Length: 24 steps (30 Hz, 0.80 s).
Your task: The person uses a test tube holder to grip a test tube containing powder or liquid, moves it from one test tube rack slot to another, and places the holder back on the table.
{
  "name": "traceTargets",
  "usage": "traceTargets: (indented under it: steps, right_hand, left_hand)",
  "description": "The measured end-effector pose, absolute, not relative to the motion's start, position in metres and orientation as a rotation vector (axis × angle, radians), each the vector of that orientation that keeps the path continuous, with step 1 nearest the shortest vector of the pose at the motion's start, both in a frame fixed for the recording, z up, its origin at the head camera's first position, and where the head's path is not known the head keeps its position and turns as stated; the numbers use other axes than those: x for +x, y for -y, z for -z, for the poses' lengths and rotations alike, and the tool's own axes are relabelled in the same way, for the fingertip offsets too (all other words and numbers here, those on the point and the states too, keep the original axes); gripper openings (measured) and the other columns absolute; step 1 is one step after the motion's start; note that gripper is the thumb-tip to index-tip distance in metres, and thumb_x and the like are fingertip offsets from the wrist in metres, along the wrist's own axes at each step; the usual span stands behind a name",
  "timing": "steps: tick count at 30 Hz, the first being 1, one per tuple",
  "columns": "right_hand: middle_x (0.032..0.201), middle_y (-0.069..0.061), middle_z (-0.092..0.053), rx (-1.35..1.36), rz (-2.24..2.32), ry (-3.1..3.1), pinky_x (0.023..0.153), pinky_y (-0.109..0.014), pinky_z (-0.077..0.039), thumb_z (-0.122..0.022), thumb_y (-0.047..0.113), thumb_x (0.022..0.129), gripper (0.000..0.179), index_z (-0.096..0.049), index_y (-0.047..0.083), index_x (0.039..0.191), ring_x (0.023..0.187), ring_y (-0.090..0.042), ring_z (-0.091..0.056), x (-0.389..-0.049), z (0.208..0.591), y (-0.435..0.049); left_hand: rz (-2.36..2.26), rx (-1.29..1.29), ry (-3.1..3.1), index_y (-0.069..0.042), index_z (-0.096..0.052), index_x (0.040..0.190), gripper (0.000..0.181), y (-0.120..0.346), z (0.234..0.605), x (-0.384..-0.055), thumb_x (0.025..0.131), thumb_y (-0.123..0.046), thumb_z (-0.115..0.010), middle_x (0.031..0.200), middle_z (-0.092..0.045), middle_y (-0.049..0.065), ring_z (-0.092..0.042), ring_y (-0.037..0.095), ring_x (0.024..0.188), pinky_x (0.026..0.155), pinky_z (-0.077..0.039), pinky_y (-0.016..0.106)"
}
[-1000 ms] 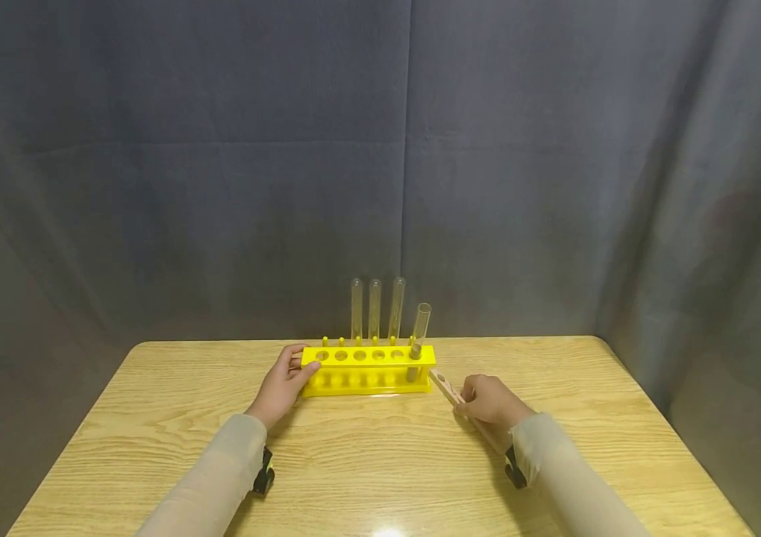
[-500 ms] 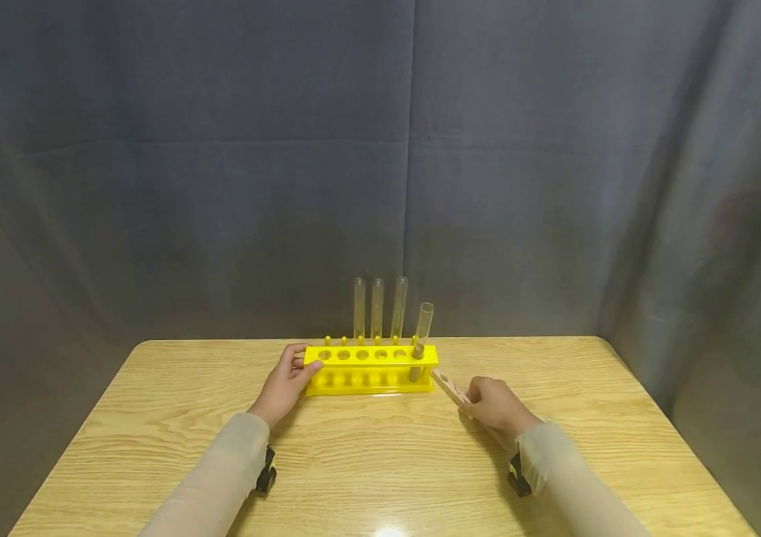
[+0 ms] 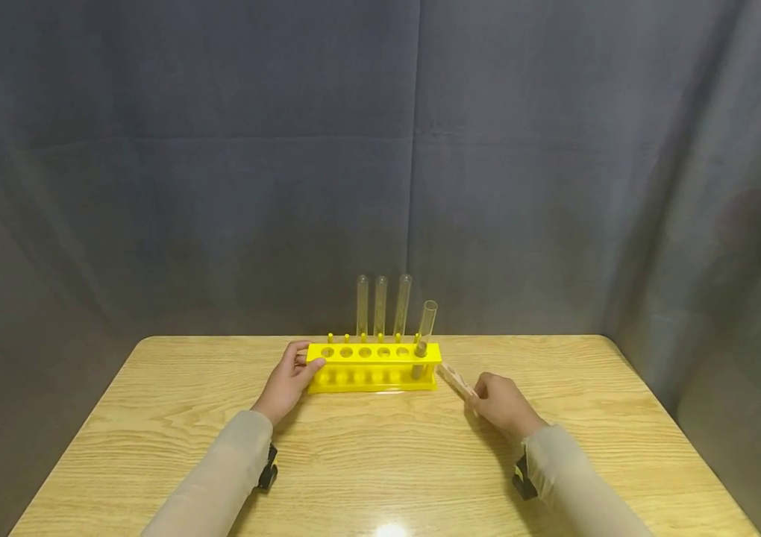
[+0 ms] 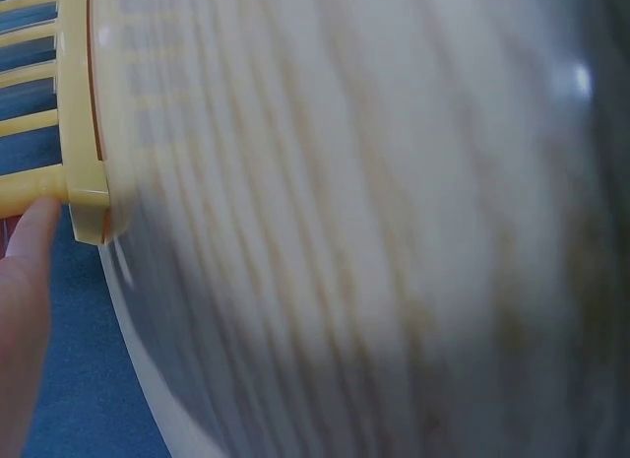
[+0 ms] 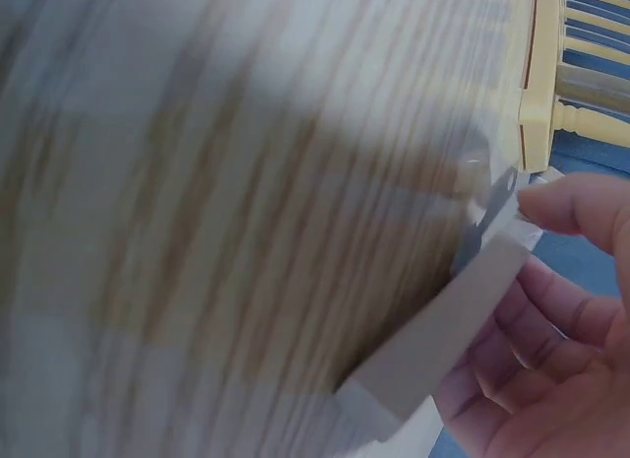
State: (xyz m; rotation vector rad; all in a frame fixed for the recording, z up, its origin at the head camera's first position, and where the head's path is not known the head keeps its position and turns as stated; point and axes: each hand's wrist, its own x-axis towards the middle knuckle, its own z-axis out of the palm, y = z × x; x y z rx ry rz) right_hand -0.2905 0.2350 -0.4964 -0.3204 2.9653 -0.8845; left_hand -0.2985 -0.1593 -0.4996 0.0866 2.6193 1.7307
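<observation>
A yellow test tube rack (image 3: 374,356) stands at the back middle of the table. One open-topped test tube (image 3: 427,321) with dark grey contents sits in its right end hole. Three clear tubes (image 3: 380,306) stand upside down on the pegs behind. My left hand (image 3: 289,380) grips the rack's left end, thumb on the top bar, and shows at the left edge of the left wrist view. A wooden test tube holder (image 5: 433,330) is pinched between my right thumb and fingers. From my right hand (image 3: 504,405) its front end points at the rack's lower right corner.
The wood-grain table (image 3: 380,455) ends just behind the rack, where a dark grey curtain (image 3: 273,186) hangs. More curtain (image 3: 743,298) closes off the right side.
The right hand has shifted slightly right, and the holder's rear end no longer shows below it in the head view. The left hand keeps its grip on the rack.
</observation>
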Motion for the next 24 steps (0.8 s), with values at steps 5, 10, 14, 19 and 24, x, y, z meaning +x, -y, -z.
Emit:
traceTargets:
  steps: [5, 10, 14, 19, 24]
  right_hand:
    - [0.078, -0.008, -0.059, -0.297, 0.949, -2.982, 0.058, -0.030, -0.045, -0.067, 0.007, 0.092, 0.010, -0.060, -0.001, 0.090, 0.066, -0.018, -0.051, -0.2891, 0.4946, -0.2372]
    - [0.082, -0.009, -0.057, -0.285, 1.036, -3.001, 0.058, -0.032, -0.046, -0.064, 0.008, 0.095, 0.012, -0.059, -0.003, 0.095, 0.067, -0.019, -0.052, -0.2880, 0.4924, -0.2389]
    - [0.083, -0.009, -0.058, -0.274, 1.068, -3.053, 0.057, -0.031, -0.044, -0.061, 0.011, 0.095, 0.013, -0.058, -0.002, 0.098, 0.067, -0.018, -0.051, -0.2889, 0.4918, -0.2394]
    - [0.088, -0.011, -0.061, -0.252, 1.146, -3.048, 0.051, -0.027, -0.041, -0.057, 0.013, 0.096, 0.018, -0.054, -0.001, 0.107, 0.063, -0.016, -0.049, -0.2892, 0.4918, -0.2407]
    - [0.093, -0.015, -0.058, -0.245, 1.206, -3.037, 0.043, -0.023, -0.036, -0.053, 0.012, 0.100, 0.019, -0.050, -0.002, 0.112, 0.055, -0.013, -0.044, -0.2897, 0.4889, -0.2415]
  left_hand:
    - [-1.734, 0.103, -2.623, -0.010, -0.036, 0.150, 0.058, 0.1589, 0.4982, -0.2971, 0.104, -0.037, -0.058, 0.131, -0.050, 0.019, -0.055, 0.034, 0.118, 0.104, -0.042, 0.048]
    - [-1.720, 0.109, -2.632, -0.009, -0.035, 0.151, 0.059, 0.1592, 0.4986, -0.2963, 0.105, -0.038, -0.057, 0.134, -0.048, 0.020, -0.054, 0.037, 0.122, 0.106, -0.041, 0.051]
    - [-1.712, 0.108, -2.633, -0.010, -0.035, 0.151, 0.060, 0.1601, 0.5003, -0.2974, 0.104, -0.039, -0.058, 0.136, -0.047, 0.021, -0.053, 0.038, 0.123, 0.107, -0.041, 0.051]
    - [-1.717, 0.130, -2.638, -0.008, -0.034, 0.151, 0.060, 0.1614, 0.5027, -0.2982, 0.104, -0.037, -0.058, 0.133, -0.047, 0.020, -0.054, 0.037, 0.120, 0.105, -0.042, 0.050]
    - [-1.714, 0.130, -2.644, -0.009, -0.035, 0.152, 0.060, 0.1611, 0.5030, -0.2985, 0.104, -0.038, -0.059, 0.132, -0.048, 0.019, -0.055, 0.036, 0.119, 0.105, -0.042, 0.049]
